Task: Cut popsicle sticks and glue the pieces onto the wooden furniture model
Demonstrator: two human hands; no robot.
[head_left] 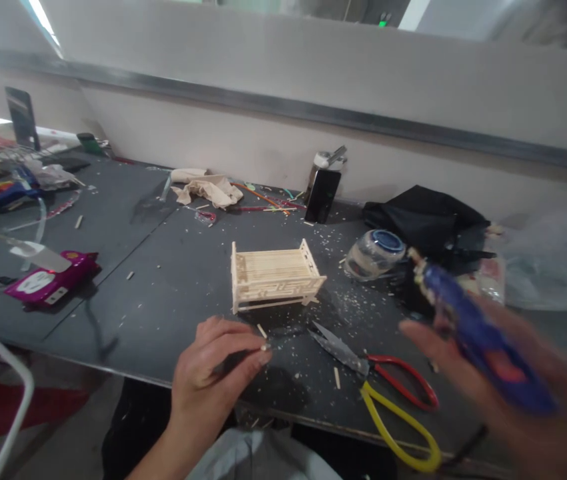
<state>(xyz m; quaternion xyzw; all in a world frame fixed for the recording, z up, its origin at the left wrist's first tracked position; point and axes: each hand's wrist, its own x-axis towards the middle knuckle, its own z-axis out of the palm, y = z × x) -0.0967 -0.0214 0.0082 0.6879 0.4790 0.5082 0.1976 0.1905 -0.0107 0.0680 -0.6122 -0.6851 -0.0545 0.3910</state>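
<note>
My left hand (213, 373) rests near the table's front edge, fingers pinched on a small wooden stick (265, 345). My right hand (523, 393), blurred by motion, grips a blue glue gun (468, 327) with its nozzle pointing up and left. A small bed-like frame built of wooden sticks (273, 275) stands on the dark table (153, 293) just beyond my left hand. Scissors with one red and one yellow handle (383, 387) lie open between my hands, blades pointing left.
A clear jar with a blue lid (376, 253) lies on its side beside a black bag (428, 217). A phone (322, 195) leans at the wall. A magenta device (51, 280), crumpled cloth (208, 189) and wood scraps lie on the table. Clear plastic (553, 260) sits at right.
</note>
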